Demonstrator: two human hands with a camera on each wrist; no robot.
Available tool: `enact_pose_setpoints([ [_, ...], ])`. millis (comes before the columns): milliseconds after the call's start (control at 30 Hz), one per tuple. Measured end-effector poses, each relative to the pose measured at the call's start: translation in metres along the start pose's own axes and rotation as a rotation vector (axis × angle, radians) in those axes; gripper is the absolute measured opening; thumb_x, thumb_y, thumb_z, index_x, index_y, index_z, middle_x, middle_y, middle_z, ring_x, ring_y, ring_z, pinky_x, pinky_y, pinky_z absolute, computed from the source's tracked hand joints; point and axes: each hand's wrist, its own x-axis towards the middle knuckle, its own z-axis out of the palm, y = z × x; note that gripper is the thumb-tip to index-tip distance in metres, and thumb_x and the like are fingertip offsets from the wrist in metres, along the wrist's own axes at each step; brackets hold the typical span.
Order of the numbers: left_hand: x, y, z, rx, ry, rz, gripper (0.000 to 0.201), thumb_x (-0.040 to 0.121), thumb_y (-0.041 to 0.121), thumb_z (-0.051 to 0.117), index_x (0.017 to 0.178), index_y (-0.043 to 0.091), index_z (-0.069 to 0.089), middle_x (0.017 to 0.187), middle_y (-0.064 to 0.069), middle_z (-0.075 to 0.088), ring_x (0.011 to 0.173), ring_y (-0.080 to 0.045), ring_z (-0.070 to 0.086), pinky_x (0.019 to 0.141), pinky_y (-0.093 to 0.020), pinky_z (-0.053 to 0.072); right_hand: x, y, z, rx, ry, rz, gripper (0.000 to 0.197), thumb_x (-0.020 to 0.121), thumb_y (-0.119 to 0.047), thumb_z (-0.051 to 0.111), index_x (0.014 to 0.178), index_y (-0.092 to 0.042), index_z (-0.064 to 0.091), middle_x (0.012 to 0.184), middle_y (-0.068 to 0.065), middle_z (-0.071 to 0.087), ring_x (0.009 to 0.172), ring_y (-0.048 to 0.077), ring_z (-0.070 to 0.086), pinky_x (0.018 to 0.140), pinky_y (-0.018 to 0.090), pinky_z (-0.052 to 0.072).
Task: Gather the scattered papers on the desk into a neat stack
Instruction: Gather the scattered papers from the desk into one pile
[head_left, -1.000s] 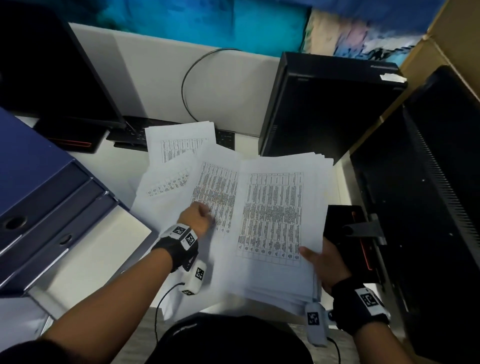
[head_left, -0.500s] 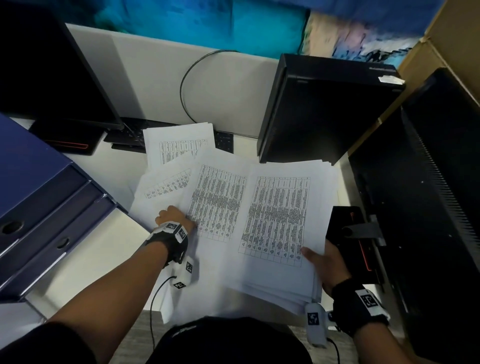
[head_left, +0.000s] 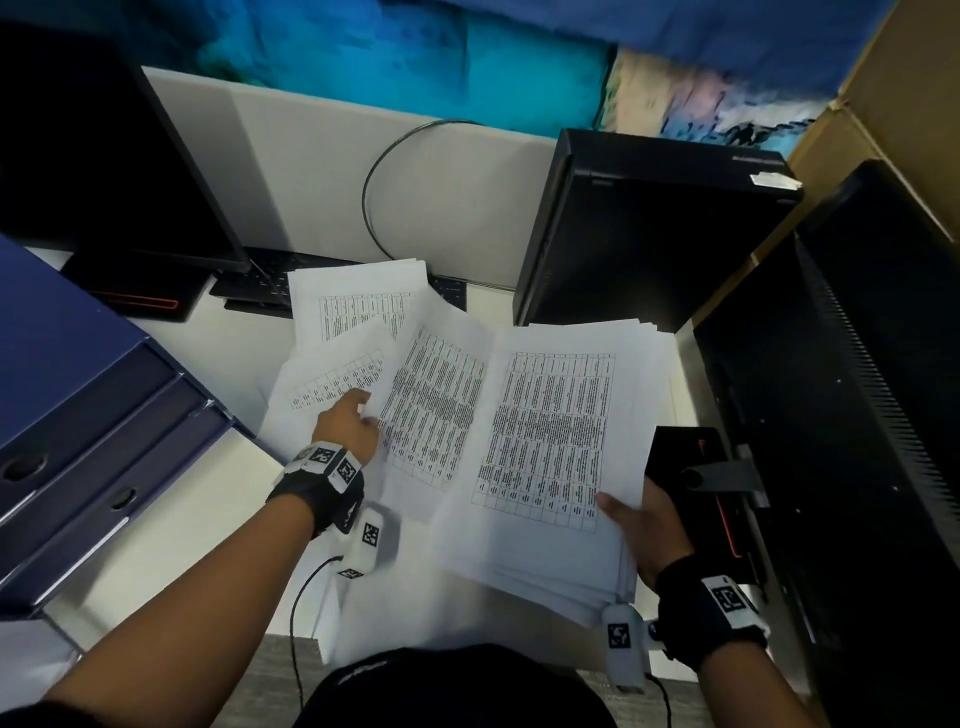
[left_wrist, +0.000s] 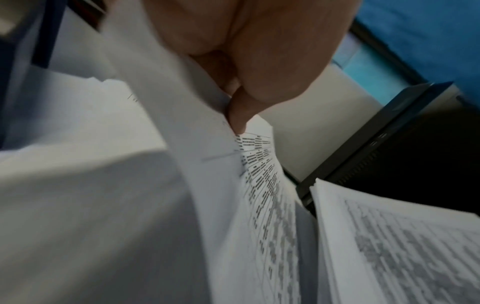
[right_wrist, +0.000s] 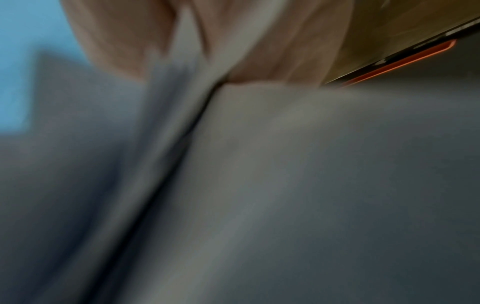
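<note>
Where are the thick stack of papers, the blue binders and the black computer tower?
thick stack of papers (head_left: 550, 431): head view, printed top sheet.
blue binders (head_left: 78, 395): head view, spine.
black computer tower (head_left: 634, 239): head view, side panel.

Non-task items only. Far left: dark monitor (head_left: 98, 156) w/ black base trimmed in red (head_left: 140, 299) on the white desk (head_left: 171, 525). A black keyboard (head_left: 260, 283) lies just right of that base, partly covered. Near left: blue binders (head_left: 88, 415) lying stacked, spines w/ round finger holes facing the viewer. A thin black cable (head_left: 371, 182) loops against the white partition (head_left: 291, 171) at the back. Right of centre: black PC tower (head_left: 639, 234), white sticker on top. Far right: 2nd black monitor (head_left: 857, 415) seen from behind, grey stand arm, base w/ red strip. Cardboard box (head_left: 893, 104) top right. Blue fabric behind the partition, blurred.
</note>
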Motion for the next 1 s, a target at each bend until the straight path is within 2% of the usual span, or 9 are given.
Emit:
enact_pose_setpoints([
  [300,-0.015,0.033,-0.076,-0.055,0.169,0.154,0.027,0.095,0.008,0.052,0.115,0.024,0.061,0.092,-0.006,0.069,0.073,-0.023,0.060,0.071,-0.029,0.043,0.001,-0.007,0.002,0.014,-0.012,-0.041,0.032,0.089,0.008,0.057,0.114,-0.012,0.064,0.102,-0.002,0.072,0.091,0.011,0.070,0.076,0.024,0.057],
  [467,-0.014,0.044,-0.127,-0.270,0.248,0.268,0.022,0.090,0.019,0.060,0.104,0.035,0.065,0.095,-0.005,0.071,0.081,-0.028,0.063,0.080,-0.039,0.051,0.002,-0.005,0.003,0.004,-0.013,-0.052,0.031,0.089,0.008,0.058,0.110,-0.013,0.064,0.105,0.002,0.072,0.100,0.023,0.068,0.090,0.038,0.053],
  [533,-0.017,0.051,-0.134,-0.442,0.197,0.342,0.019,0.087,0.018,0.062,0.095,0.035,0.066,0.096,-0.003,0.073,0.087,-0.028,0.067,0.087,-0.046,0.053,0.001,-0.007,0.006,-0.005,-0.015,-0.060,0.031,0.089,0.008,0.059,0.103,-0.020,0.065,0.102,-0.001,0.071,0.100,0.023,0.067,0.089,0.036,0.051],
  [633,-0.029,0.066,-0.124,-0.620,0.036,0.370,0.019,0.091,0.009,0.061,0.094,0.028,0.066,0.086,-0.001,0.073,0.076,-0.022,0.067,0.076,-0.038,0.054,0.003,-0.010,0.012,0.004,-0.019,-0.081,0.032,0.088,0.007,0.060,0.104,-0.020,0.064,0.103,-0.001,0.070,0.103,0.026,0.066,0.088,0.034,0.051],
  [700,-0.038,0.070,-0.104,-0.535,-0.067,0.327,0.012,0.091,0.015,0.062,0.097,0.025,0.064,0.087,-0.002,0.072,0.072,-0.021,0.065,0.068,-0.033,0.051,0.002,-0.015,0.016,0.069,-0.033,-0.099,0.028,0.085,-0.004,0.070,0.109,-0.016,0.063,0.103,0.000,0.072,0.107,0.028,0.067,0.085,0.032,0.053],
  [767,-0.044,0.062,-0.075,-0.409,-0.236,0.273,0.009,0.089,0.020,0.062,0.095,0.027,0.061,0.095,-0.003,0.069,0.083,-0.024,0.065,0.075,-0.036,0.051,-0.002,-0.025,0.019,0.108,-0.079,-0.116,0.043,0.072,-0.032,0.083,0.109,-0.018,0.065,0.100,-0.004,0.076,0.101,0.018,0.070,0.078,0.027,0.057],
  [800,-0.047,0.057,-0.058,-0.302,-0.321,0.273,0.010,0.089,0.022,0.061,0.096,0.029,0.059,0.101,-0.001,0.067,0.090,-0.023,0.064,0.080,-0.038,0.051,-0.005,-0.030,0.020,0.113,-0.109,-0.137,0.041,0.074,-0.032,0.082,0.110,-0.019,0.066,0.102,-0.003,0.076,0.099,0.016,0.071,0.076,0.025,0.057],
  [900,-0.059,0.045,-0.020,-0.047,-0.438,0.252,0.022,0.093,0.022,0.057,0.113,0.024,0.048,0.109,0.002,0.061,0.090,-0.013,0.060,0.069,-0.026,0.046,-0.012,-0.044,0.020,0.122,-0.179,-0.189,0.028,0.092,0.005,0.058,0.109,-0.015,0.068,0.103,0.003,0.076,0.098,0.019,0.071,0.075,0.028,0.058],
  [1000,-0.061,0.037,-0.001,-0.272,-0.446,0.102,0.050,0.080,0.027,0.071,0.119,0.021,0.041,0.109,-0.002,0.062,0.089,-0.016,0.062,0.072,-0.031,0.051,-0.019,-0.051,0.018,0.113,-0.219,-0.192,0.032,0.092,0.008,0.055,0.106,-0.017,0.069,0.102,0.002,0.076,0.096,0.019,0.072,0.076,0.030,0.059],
])
